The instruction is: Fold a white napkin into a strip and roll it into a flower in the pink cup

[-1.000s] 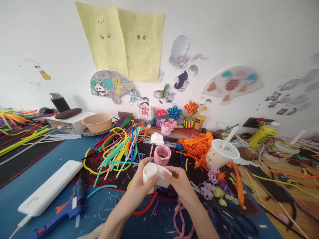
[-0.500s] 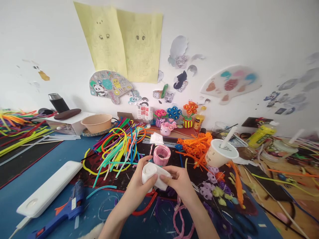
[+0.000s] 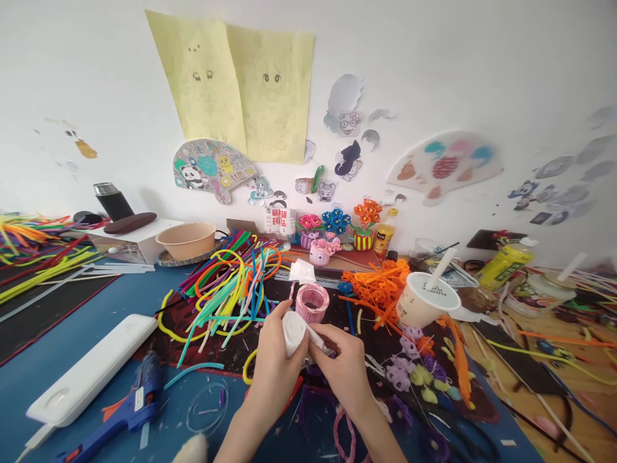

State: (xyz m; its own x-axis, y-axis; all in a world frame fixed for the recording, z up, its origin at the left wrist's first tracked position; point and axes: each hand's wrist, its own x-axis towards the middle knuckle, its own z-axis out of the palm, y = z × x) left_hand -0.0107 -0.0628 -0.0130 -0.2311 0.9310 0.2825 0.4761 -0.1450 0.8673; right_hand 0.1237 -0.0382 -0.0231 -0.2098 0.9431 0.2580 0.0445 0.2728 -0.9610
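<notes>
Between my hands is a roll of white tissue paper [image 3: 293,329], wound round on itself with one round end facing up. My left hand [image 3: 276,352] is wrapped about the roll, its thumb along the near side. With thumb and fingers, my right hand [image 3: 341,354] pinches the loose end on the right. Just beyond them stands a small pink pot [image 3: 312,302] with a fuzzy rim and an open top. A folded white tissue [image 3: 301,271] lies behind the pot.
Bundled pipe cleaners [image 3: 241,276] lie to the left, orange ones [image 3: 380,286] to the right. A lidded drink cup [image 3: 427,299] with a straw stands at right. A blue glue gun [image 3: 139,399] and a white device [image 3: 91,370] lie at left; scissors [image 3: 463,427] at lower right.
The roll has turned and its loose end is now wrapped closer. My right hand has moved slightly in toward it. The left hand still grips the roll.
</notes>
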